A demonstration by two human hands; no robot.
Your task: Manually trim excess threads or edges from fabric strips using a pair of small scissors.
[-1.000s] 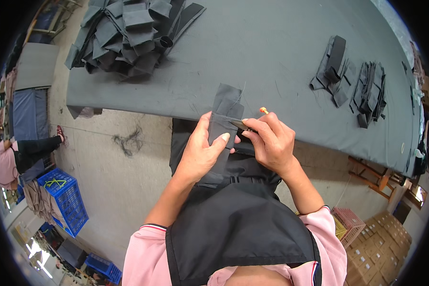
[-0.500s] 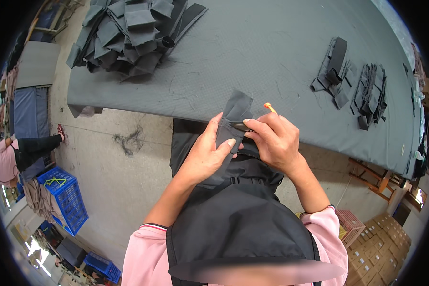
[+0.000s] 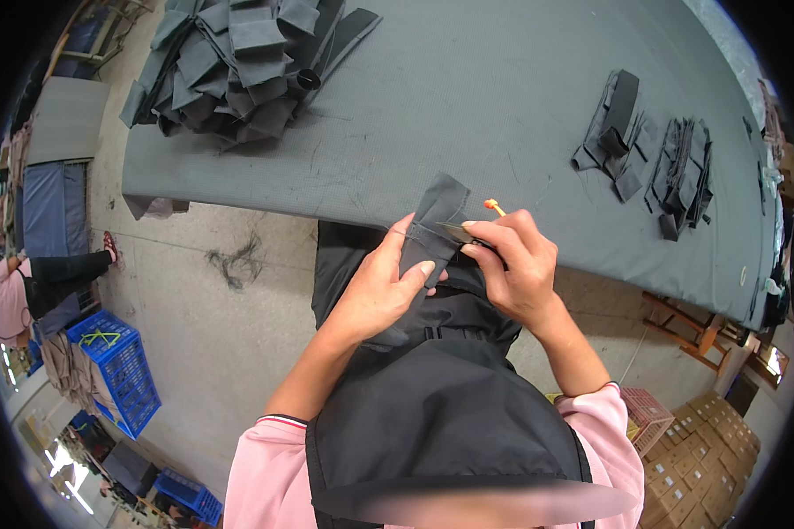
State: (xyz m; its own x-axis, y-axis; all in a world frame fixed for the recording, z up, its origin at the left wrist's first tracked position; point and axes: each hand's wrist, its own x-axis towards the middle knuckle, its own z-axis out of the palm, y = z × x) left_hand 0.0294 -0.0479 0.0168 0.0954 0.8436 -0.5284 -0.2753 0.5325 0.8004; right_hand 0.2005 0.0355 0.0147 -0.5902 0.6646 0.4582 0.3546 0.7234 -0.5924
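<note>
My left hand (image 3: 388,286) pinches a dark grey fabric strip (image 3: 434,231) between thumb and fingers, in front of the table edge. The strip's wider end points up over the edge, and its lower part hangs toward my apron. My right hand (image 3: 518,264) is closed around small thread snips (image 3: 455,232), mostly hidden in the fingers. Their metal tip lies against the right side of the strip. A thin stick with an orange end (image 3: 492,205) pokes out above the right fingers; I cannot tell whether it belongs to the snips.
The grey-covered table (image 3: 468,106) carries a heap of fabric pieces (image 3: 238,70) at far left and two small bundles (image 3: 682,172) at right. Thread clippings (image 3: 235,261) lie on the floor. A blue crate (image 3: 119,370) stands left, near another person (image 3: 40,286); cartons (image 3: 701,458) are lower right.
The snips' tip has shifted slightly right and turned so that more of the blade shows. The fabric strip has tilted a little to the right.
</note>
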